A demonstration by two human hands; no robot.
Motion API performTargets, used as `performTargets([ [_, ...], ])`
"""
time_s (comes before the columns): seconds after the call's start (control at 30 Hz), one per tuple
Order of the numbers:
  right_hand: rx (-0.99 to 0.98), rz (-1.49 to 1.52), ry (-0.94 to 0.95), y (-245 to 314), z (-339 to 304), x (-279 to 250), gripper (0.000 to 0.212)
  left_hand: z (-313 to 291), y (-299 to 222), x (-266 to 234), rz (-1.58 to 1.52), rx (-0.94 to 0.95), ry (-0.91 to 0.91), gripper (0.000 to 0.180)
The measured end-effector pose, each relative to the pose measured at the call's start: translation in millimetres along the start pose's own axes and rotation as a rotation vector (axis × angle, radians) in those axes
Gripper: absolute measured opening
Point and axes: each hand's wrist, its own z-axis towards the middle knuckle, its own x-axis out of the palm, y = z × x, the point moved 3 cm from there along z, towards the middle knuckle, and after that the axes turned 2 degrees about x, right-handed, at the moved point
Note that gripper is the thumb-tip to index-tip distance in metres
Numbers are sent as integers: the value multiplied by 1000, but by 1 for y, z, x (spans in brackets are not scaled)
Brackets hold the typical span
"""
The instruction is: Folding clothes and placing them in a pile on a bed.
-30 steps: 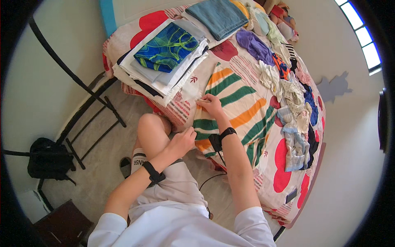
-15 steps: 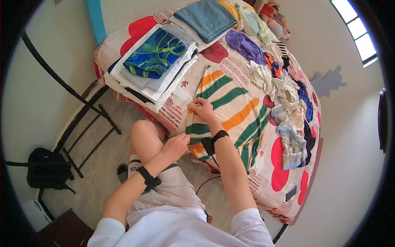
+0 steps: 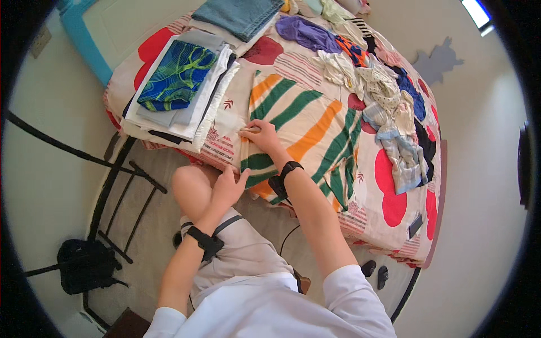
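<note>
A cream shirt with green and orange stripes (image 3: 315, 132) lies spread on the bed in front of me. At its left edge my right hand (image 3: 261, 136) pinches the cloth between thumb and fingers. Nearer to me, my left hand (image 3: 228, 188) is at the shirt's near left corner, with thumb and index finger spread apart. Its thumb side touches the cloth, and its other fingers are partly hidden. The shirt's near right part is bunched in folds beside my right forearm.
Left of the shirt is a stack of folded clothes (image 3: 220, 115), topped by blue-green patterned cloth (image 3: 177, 76). Folded jeans (image 3: 239, 17) lie behind it. Loose clothes (image 3: 389, 96) cover the bed's right side. A phone (image 3: 415, 225) lies near the corner; a black backpack (image 3: 87, 265) stands left.
My left hand has loosened from a closed grip at the shirt's corner, its thumb and index finger now apart. My right hand keeps its pinch. The view has shifted, bringing slippers into sight.
</note>
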Motion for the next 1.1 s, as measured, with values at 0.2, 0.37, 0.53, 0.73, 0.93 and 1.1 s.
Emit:
performTargets([
  [0.2,50,224,24,-15,-2,0,30,15,18,13,-54,-54,197,45],
  [0.37,60,492,27,-21,3,2,29,18,40,20,-148,-107,192,41],
  [0.53,83,426,59,-29,3,-3,22,18,26,17,-138,-122,203,40],
  [0.73,176,543,156,-29,5,1,20,20,32,18,-116,-108,202,39],
  [0.93,239,620,266,-32,5,-2,17,17,17,15,-197,-80,200,31],
  [1.1,209,544,166,-36,7,-2,19,18,15,13,-138,-64,213,33],
])
